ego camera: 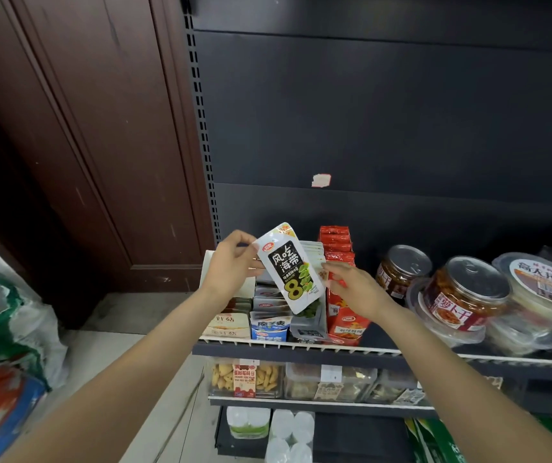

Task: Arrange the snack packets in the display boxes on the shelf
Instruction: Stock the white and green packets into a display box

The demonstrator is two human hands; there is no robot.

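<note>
White and black, the snack packet (288, 267) hangs tilted, long axis upright, over the grey display box (311, 324) at the shelf's (301, 346) front edge, pinched at its top corner by the left hand (231, 265), while the nearer right hand (351, 285) seemingly touches its side with relaxed fingers.

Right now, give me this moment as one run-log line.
left hand: pinches white seaweed packet | packet: tilted above grey display box | right hand: fingers at packet's right edge | placement: pending
</note>
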